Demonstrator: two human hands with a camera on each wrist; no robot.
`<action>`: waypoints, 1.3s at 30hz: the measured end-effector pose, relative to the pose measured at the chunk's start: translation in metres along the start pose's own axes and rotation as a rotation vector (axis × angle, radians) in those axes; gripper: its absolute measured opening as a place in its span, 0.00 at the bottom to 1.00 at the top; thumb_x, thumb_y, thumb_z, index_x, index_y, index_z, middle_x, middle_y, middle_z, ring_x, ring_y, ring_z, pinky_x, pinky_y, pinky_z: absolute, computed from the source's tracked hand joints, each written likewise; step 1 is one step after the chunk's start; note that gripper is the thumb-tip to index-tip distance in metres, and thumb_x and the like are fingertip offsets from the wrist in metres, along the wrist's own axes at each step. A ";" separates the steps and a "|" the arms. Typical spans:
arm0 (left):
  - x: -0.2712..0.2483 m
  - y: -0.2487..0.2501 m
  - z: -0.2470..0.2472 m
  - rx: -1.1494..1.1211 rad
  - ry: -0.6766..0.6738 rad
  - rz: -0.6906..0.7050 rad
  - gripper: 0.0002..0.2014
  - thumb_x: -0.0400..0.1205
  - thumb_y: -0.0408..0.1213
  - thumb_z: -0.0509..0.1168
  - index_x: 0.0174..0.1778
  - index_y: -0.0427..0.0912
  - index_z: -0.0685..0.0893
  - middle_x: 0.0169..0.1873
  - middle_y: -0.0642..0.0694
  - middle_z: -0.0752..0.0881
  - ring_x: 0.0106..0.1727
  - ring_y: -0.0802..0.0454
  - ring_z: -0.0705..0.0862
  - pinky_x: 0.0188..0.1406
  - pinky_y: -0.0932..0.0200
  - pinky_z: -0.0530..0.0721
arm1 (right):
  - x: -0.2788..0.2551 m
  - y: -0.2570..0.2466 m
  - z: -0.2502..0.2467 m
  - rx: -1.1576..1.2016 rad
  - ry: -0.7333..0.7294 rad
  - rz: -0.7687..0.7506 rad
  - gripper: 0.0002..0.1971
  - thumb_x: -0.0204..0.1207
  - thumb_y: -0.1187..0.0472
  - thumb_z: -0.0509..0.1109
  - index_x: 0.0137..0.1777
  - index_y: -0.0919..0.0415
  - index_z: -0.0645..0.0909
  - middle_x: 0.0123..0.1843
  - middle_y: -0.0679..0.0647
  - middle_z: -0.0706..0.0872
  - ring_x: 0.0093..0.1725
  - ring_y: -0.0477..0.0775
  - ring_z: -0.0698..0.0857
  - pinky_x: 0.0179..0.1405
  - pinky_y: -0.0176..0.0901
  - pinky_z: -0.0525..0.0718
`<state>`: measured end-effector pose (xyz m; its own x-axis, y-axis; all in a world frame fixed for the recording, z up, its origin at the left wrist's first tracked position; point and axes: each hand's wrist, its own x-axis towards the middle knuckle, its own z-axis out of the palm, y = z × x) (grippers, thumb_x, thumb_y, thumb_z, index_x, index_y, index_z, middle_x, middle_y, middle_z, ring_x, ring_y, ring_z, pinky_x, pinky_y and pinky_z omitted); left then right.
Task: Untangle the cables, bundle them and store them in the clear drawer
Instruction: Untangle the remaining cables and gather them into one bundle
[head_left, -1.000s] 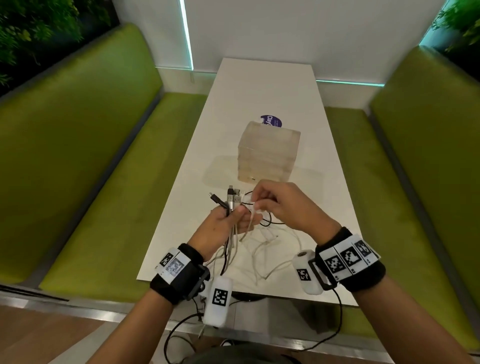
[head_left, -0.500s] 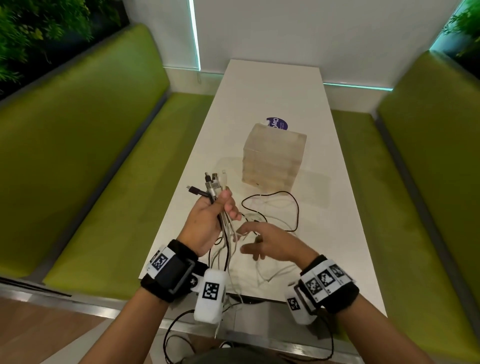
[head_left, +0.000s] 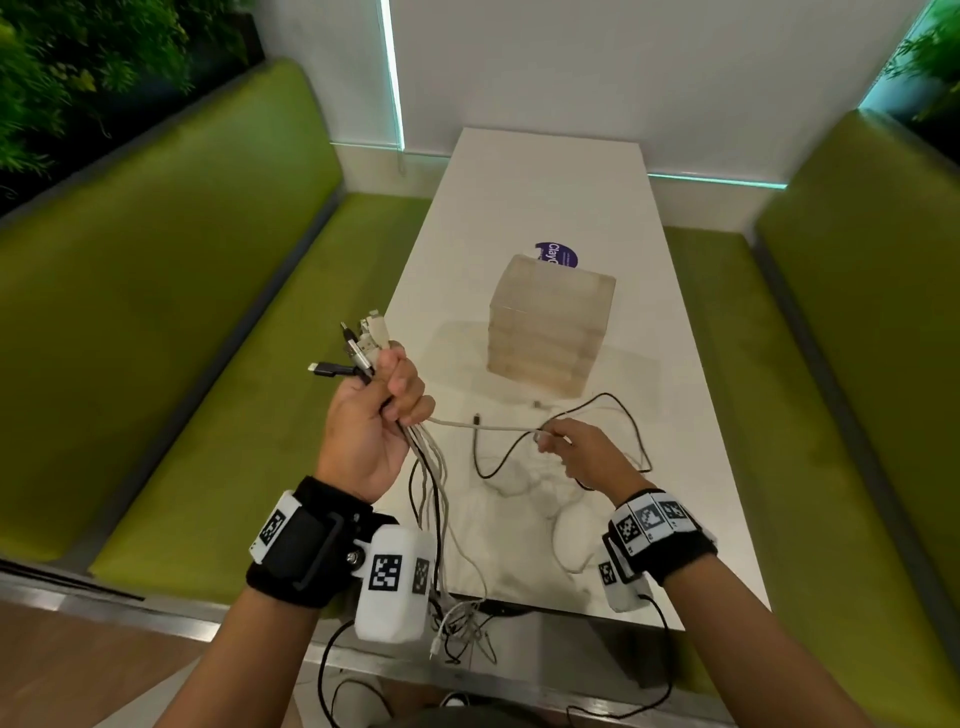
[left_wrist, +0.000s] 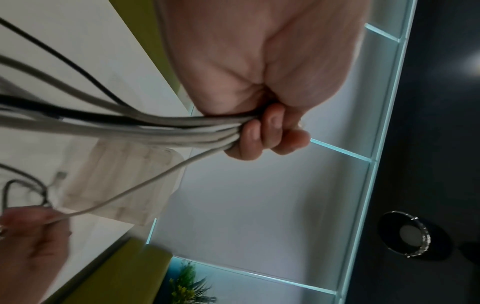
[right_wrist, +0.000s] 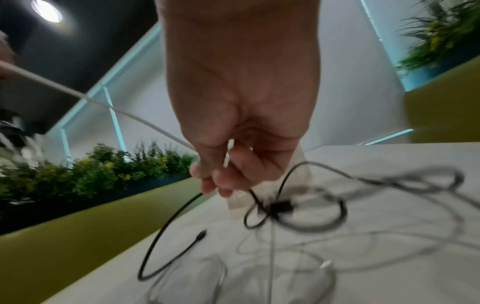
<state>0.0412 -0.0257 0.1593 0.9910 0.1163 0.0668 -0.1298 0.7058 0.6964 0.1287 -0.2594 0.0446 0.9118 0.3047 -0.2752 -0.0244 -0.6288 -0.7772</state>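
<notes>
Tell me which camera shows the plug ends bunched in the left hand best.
The head view: the plug ends fan out above the left hand, black and pale ones apart. The left wrist view shows only the cables entering the fist; the plugs are hidden behind it. The right wrist view shows none clearly.

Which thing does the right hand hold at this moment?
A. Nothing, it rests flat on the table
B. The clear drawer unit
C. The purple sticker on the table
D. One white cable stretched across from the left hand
D: the right hand pinches a white cable that runs taut from the left hand, whose grip encloses the cable bundle; the clear drawer unit stands untouched behind.
</notes>
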 end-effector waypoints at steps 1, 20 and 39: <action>0.001 0.003 0.001 -0.008 -0.006 0.012 0.03 0.81 0.37 0.57 0.42 0.42 0.72 0.22 0.56 0.73 0.18 0.64 0.65 0.20 0.70 0.65 | 0.000 0.005 0.000 -0.007 0.002 0.012 0.11 0.81 0.62 0.62 0.38 0.58 0.81 0.47 0.56 0.86 0.40 0.55 0.85 0.27 0.39 0.79; -0.007 -0.055 0.013 0.760 0.008 -0.405 0.11 0.81 0.44 0.68 0.36 0.41 0.82 0.20 0.55 0.64 0.21 0.58 0.58 0.18 0.65 0.59 | -0.029 -0.064 0.005 -0.229 0.164 -0.470 0.06 0.77 0.63 0.67 0.39 0.57 0.84 0.40 0.53 0.78 0.38 0.51 0.78 0.36 0.47 0.77; -0.015 -0.016 0.028 0.419 0.028 -0.206 0.22 0.83 0.28 0.63 0.23 0.48 0.69 0.16 0.55 0.60 0.17 0.59 0.56 0.17 0.65 0.56 | 0.011 -0.001 0.001 -0.262 0.157 -0.175 0.10 0.82 0.61 0.64 0.46 0.67 0.83 0.44 0.58 0.80 0.47 0.58 0.79 0.43 0.41 0.70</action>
<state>0.0292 -0.0585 0.1676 0.9926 0.0262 -0.1184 0.1001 0.3737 0.9221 0.1383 -0.2548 0.0422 0.9453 0.3232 -0.0449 0.2249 -0.7451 -0.6278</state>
